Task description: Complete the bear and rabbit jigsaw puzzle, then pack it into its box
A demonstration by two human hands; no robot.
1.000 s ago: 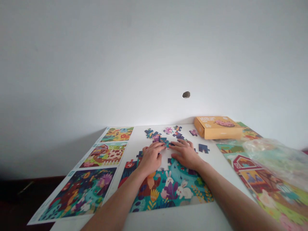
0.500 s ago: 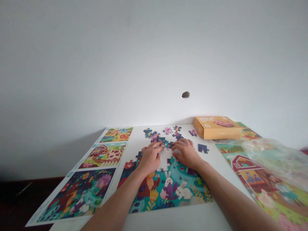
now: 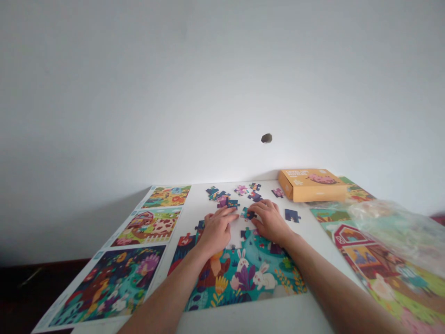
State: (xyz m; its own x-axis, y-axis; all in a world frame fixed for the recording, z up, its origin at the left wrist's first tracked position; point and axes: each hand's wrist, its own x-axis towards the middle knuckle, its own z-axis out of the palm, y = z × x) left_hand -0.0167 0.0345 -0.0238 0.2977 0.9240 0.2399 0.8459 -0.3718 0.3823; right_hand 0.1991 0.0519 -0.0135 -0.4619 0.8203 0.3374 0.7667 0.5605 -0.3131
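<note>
A partly assembled jigsaw puzzle point(image 3: 243, 278) with white rabbits on teal lies before me, its upper edge uneven. My right hand point(image 3: 269, 218) pinches a dark blue and teal puzzle piece point(image 3: 248, 213) just above that edge. To its left, my left hand point(image 3: 219, 227) reaches over the puzzle's upper left part, fingers stretched out and apart from that piece. Beyond its fingertips lies another dark teal puzzle piece point(image 3: 233, 203). Several loose pieces, one of them pink point(image 3: 241, 190), are scattered farther back. A dark blue piece point(image 3: 292, 215) rests right of my right hand.
Reference picture sheets point(image 3: 114, 283) line the table's left side. An orange puzzle box point(image 3: 318, 188) stands at the back right, against the wall. On the right, a clear plastic bag point(image 3: 396, 227) partly covers a finished farm puzzle point(image 3: 371, 260).
My left fingers have come away from the small piece between my hands. That piece, in my right fingers, sits slightly lower and farther right, apart from the dark teal one.
</note>
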